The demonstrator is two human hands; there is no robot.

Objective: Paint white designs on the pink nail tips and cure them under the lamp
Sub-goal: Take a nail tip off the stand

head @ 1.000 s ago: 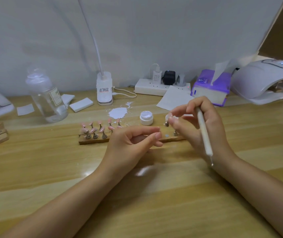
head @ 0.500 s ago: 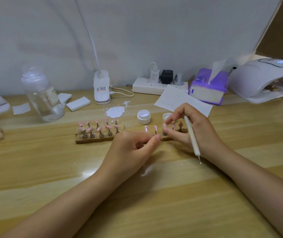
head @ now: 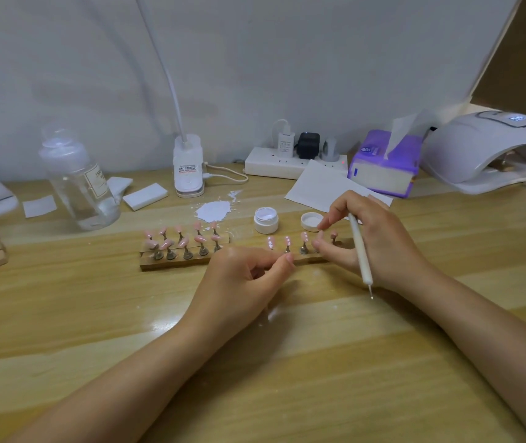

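right hand [head: 380, 244] grips white dotting pen [head: 360, 251] – pinches pink nail tip [head: 319, 238] | left hand [head: 245, 279] curled, holding nothing | open white gel jar [head: 266, 220] – behind wooden strip [head: 172, 262]

On your tabletop [head: 95, 314] the nail-tip stand [head: 172, 262] runs left to right at centre. Jar [head: 266, 220] and lid [head: 311, 221] sit just behind it, lid to the right. Bottle [head: 79, 183] far left, power strip [head: 287, 163] far centre, tissue pack [head: 383, 167] right of it, curing lamp [head: 491, 148] far right.
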